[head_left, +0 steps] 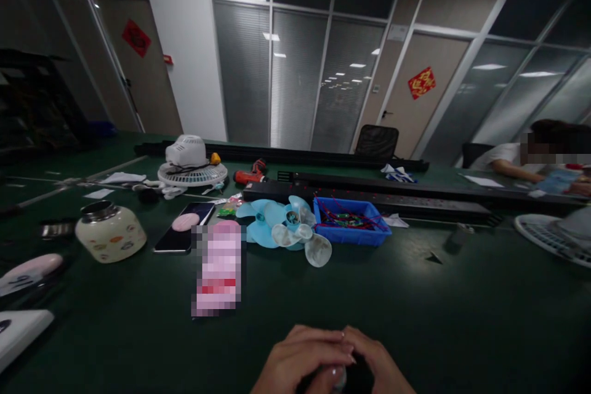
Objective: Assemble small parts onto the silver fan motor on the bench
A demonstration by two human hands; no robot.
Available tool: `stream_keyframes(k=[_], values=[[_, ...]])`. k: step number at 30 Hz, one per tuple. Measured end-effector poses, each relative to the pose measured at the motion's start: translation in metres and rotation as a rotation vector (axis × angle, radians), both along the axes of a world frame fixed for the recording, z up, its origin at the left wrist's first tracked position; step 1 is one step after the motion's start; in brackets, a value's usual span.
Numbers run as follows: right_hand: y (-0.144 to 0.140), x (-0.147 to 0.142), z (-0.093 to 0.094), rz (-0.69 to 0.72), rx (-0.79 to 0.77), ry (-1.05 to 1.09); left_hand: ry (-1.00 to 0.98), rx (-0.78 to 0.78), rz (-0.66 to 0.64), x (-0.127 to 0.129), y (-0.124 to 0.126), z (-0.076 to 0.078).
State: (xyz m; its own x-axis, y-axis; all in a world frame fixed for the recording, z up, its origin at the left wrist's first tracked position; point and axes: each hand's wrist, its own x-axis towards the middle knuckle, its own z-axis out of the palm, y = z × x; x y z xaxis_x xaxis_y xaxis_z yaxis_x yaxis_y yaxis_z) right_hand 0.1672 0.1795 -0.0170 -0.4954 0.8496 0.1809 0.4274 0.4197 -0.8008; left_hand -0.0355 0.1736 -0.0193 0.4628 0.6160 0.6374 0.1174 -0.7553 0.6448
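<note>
i saw both hands brought together at the near edge of the green worktop [415, 295], low in the view. the left hand [300, 360] lay curled over the right hand [378, 363], fingertips touching, and the two were closed around a small dark object [357, 375] that sat between them. it was mostly hidden, so i could not tell what it was; a pale rounded bit showed just under the left fingers.

well ahead of the hands, toward the middle of the worktop, sat a pile of light blue and clear fan blades [286, 228], just beside a blue tray [351, 225] holding thin wires. left of the blades a dark phone [182, 231] lay flat with a pink oval on it, and farther left stood a cream jar [109, 233] with a metal rim. behind those, near the far edge, a white fan motor rested on a round fan grille [191, 173], with a red cordless screwdriver [249, 173] to its right. long black rails [369, 194] ran across the far side. another person [526, 157] sat at the far right corner.
</note>
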Motion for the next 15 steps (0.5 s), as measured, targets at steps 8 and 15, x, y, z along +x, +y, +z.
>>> stream_keyframes(k=[8, 15], values=[[0.002, -0.001, -0.004, -0.092, -0.106, 0.010, -0.074, -0.221, 0.079, 0.009, 0.003, 0.007], [0.013, 0.006, -0.003, -0.072, -0.140, 0.117, 0.057, -0.202, 0.073, 0.010, 0.009, 0.004]])
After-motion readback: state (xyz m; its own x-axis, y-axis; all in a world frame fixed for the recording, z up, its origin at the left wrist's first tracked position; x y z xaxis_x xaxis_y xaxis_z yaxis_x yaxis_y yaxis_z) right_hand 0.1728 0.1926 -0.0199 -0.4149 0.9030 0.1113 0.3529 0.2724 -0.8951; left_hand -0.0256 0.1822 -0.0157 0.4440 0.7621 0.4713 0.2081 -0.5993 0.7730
